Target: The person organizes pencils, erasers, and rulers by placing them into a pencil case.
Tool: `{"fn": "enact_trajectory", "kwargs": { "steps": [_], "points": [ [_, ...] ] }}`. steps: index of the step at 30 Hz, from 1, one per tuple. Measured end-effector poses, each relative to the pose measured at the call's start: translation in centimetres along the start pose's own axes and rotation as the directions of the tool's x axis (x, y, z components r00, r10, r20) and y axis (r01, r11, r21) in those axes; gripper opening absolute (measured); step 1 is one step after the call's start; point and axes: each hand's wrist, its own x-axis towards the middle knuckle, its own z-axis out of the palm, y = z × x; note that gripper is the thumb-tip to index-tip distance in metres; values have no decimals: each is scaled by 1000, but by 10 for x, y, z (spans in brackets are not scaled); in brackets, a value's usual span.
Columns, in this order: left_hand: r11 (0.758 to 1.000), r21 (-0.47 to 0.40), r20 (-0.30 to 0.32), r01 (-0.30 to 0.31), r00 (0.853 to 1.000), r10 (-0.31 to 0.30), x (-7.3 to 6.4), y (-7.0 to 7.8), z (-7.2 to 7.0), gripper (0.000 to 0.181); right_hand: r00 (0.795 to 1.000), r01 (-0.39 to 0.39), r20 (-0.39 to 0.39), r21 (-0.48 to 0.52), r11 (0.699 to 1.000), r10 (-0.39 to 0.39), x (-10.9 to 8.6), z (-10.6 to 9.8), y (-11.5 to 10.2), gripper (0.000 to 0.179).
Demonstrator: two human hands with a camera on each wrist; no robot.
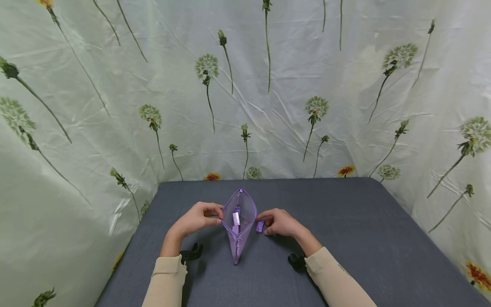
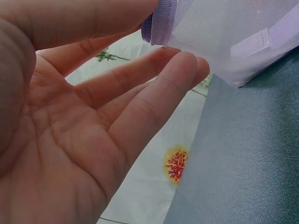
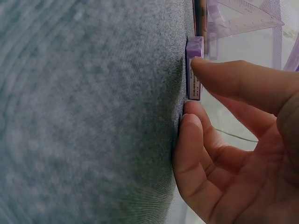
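A lilac mesh zip pencil case (image 1: 249,211) lies with its mouth spread; small purple and white items (image 1: 236,219) show inside. At its left rim, my left hand (image 1: 200,217) pinches the zipped edge (image 2: 161,23) between thumb and index finger, while the other fingers stretch below. Just right of the case, a small purple block like an eraser (image 1: 260,227), with a printed label, rests on the table. My right hand (image 1: 283,222) has its thumb on the label side of the eraser (image 3: 194,77) and the index finger behind it.
Through the case's mesh, a clear set square (image 3: 252,21) and pencils (image 3: 201,16) are visible in the right wrist view. The dark grey table (image 1: 345,238) lies below, with a flower-printed curtain (image 1: 268,128) along its far edge.
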Motion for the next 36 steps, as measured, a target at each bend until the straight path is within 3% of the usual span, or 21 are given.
{"fn": "enact_trajectory", "kwargs": {
  "steps": [12,23,36],
  "points": [
    [1000,-8,3,2,1000,-2,0,1,2,6,999,-3,-49,-22,1000,2,-2,1,3,26],
    [1000,-20,10,-13,1000,13,0,3,1,6,999,-20,-44,-9,1000,20,-4,-5,1,23],
    [1000,-22,9,-11,1000,11,-1,2,1,6,992,-54,-110,11,998,55,-6,-16,4,20]
  ]
}}
